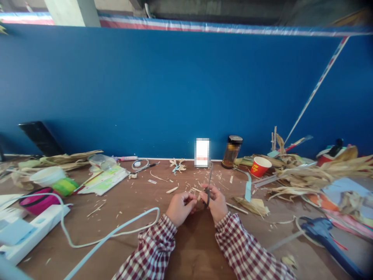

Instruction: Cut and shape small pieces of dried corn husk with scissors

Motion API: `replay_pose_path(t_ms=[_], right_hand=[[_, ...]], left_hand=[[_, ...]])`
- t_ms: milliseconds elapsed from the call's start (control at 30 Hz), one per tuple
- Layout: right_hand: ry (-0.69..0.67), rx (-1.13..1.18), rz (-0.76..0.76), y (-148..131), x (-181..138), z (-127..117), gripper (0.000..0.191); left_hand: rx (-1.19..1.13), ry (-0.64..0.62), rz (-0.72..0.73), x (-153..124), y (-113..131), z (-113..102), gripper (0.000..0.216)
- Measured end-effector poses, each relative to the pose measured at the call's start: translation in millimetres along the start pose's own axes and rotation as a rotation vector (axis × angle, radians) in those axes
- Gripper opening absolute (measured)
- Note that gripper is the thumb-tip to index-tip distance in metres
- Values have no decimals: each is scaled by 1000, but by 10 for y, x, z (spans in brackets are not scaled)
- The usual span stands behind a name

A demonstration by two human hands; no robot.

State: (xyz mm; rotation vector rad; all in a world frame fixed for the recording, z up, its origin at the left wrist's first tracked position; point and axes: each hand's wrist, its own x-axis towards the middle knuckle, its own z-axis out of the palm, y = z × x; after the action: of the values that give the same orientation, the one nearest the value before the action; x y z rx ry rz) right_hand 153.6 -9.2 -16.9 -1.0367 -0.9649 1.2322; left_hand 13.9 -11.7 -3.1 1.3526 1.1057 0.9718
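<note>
My left hand [179, 208] is closed in a pinch at the middle of the table, holding a small pale piece of corn husk [199, 198]. Close beside it, my right hand [218, 204] is wrapped around a pair of scissors [210, 177] whose narrow end points up and away from me. The hands are nearly touching, and fingers partly hide the piece between them. Small pale shavings lie around and beyond the hands. A thin stick [237, 208] rests on the table to the right of my right hand, near a dry husk piece [253, 205].
A white power strip [37, 229] and a looping cable [116, 229] occupy the left. Dry husks [314, 177], a red paper cup [260, 167] and a blue glue gun [329, 237] lie right. A dark-lidded jar [231, 153] stands by the blue partition [175, 85].
</note>
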Motion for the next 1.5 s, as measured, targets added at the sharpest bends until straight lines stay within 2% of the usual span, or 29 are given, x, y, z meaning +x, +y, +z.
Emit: replay_pose_path(t_ms=[133,233,300,433,500,600,700,1133,1500], right_hand=[[65,3,10,-25,16,-10,45],[75,0,15,-48,12,-7,42],[-30,-58,17,-49,-17,12,39],[-350,-254,-71,-16,-109,64,31],[-425,-320,-95,3,-137,74,30],[-475,-303,-40,19,-142,64,35],[-495,-292,8,27,-133,50,39],[-487,-328,34,29,-144,65,41],[-475,-317,31,56,-152,55,37]], left_hand=[[18,59,48,32,-76,-24,13],[-119,147,-39,57,-87,-35,16],[-288,200,-121,57,-56,-43,20],[-586,226,-201,31,37,-69,27],[-650,233,-210,24,65,-82,28],[-682,249,-206,35,69,-92,28],[-679,259,-200,52,47,-92,27],[-710,241,-212,41,25,-84,26],[-692,252,-218,18,81,-87,17]])
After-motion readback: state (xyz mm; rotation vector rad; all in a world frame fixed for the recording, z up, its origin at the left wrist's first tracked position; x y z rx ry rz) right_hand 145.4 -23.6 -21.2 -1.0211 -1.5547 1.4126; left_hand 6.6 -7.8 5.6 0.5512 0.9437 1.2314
